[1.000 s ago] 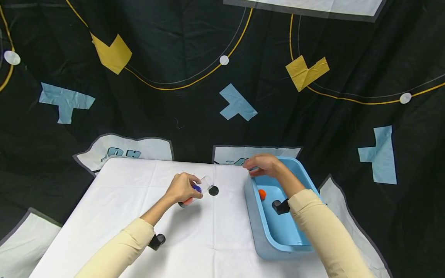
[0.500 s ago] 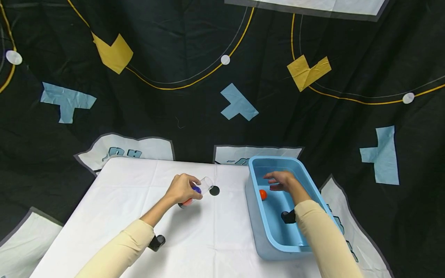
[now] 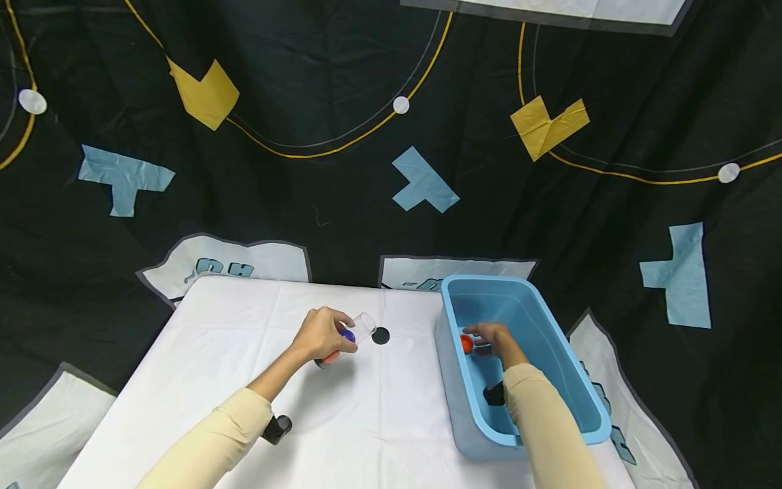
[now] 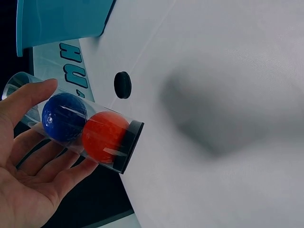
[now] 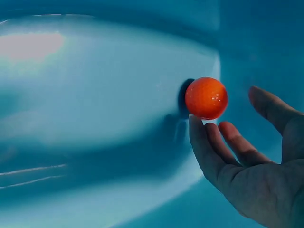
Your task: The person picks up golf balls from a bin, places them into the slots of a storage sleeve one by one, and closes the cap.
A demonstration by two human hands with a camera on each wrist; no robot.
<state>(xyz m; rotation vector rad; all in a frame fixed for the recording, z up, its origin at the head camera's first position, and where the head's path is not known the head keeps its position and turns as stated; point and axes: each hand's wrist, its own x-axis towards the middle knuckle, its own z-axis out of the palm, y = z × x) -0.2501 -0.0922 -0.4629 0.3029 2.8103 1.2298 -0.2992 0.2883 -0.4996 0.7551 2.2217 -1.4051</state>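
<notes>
Left hand (image 4: 34,184) grips a tilted clear tube (image 4: 84,122), blue ball (image 4: 64,116) plus red-orange ball (image 4: 105,137) inside; right hand (image 5: 256,183) hangs kinda wide beside an orange golf ball (image 5: 206,98) in the bin (image 3: 453,401).

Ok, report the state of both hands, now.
Left hand: holding the clear, plastic-looking cylindrical tube.
Right hand: open beside the glossy round orange ball, not gripping it.
</notes>
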